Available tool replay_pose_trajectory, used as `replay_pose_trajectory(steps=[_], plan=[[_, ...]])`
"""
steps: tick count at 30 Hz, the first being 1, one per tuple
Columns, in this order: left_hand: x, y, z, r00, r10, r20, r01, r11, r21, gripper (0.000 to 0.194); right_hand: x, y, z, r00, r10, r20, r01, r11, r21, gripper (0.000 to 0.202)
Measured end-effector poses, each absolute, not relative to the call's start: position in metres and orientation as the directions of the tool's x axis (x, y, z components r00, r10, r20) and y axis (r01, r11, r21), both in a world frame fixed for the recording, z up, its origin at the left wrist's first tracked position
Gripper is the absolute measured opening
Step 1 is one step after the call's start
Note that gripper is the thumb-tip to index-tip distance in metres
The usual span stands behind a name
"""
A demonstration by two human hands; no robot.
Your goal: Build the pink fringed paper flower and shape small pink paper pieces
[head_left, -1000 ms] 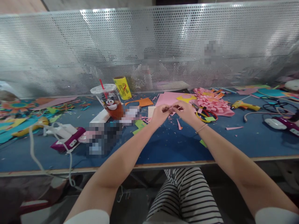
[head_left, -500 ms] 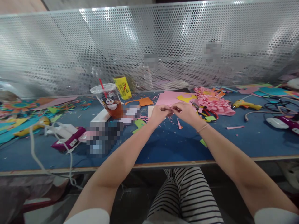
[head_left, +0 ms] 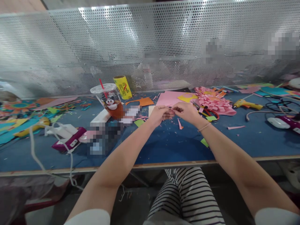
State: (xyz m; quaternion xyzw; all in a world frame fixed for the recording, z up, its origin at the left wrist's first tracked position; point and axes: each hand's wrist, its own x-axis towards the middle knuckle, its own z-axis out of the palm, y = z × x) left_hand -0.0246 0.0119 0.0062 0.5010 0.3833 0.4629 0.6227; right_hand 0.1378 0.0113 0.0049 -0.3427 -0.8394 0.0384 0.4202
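Fingertip to fingertip, my left hand [head_left: 159,116] and my right hand [head_left: 187,112] meet above the blue tabletop [head_left: 173,150]. Both are closed in a pinch, and what sits between the fingers is too small and hidden to name. Behind them lie a pink paper sheet [head_left: 165,97] and a yellow paper cutout [head_left: 187,97]. Just right of my right hand are red-handled scissors [head_left: 214,113], partly covered, and a fringed pink paper flower [head_left: 217,104]. A thin pink paper strip [head_left: 179,124] lies below my hands.
On the left stand a drink cup [head_left: 111,104] with a red straw and a yellow tube [head_left: 123,87]. A purple-and-white power strip [head_left: 70,140] trails cables. Yellow glue guns [head_left: 248,104] lie at both sides. A perforated metal screen [head_left: 164,40] closes off the back.
My left hand has shifted slightly, its lower fingers now more spread below the pinch. My right hand stays nearly in place, and the objects on the table have not moved.
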Motion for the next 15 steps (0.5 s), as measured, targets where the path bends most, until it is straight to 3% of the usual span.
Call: replay_pose_trajectory(steps=[4,15], plan=[[-0.0248,0.0106,0.0083,0.284,0.958,-0.043,-0.186,0.099,0.977,0.009,0.1391,0.0107,0.0054,-0.438,0.584,0.683,0.530,0.781,-0.328,0.014],[-0.0231,0.0052,0.0123,0.278,0.960,0.031,-0.039,-0.021,0.999,0.006,0.1376,0.0085,0.0002,-0.418,0.605,0.677,0.617,0.736,-0.277,0.010]])
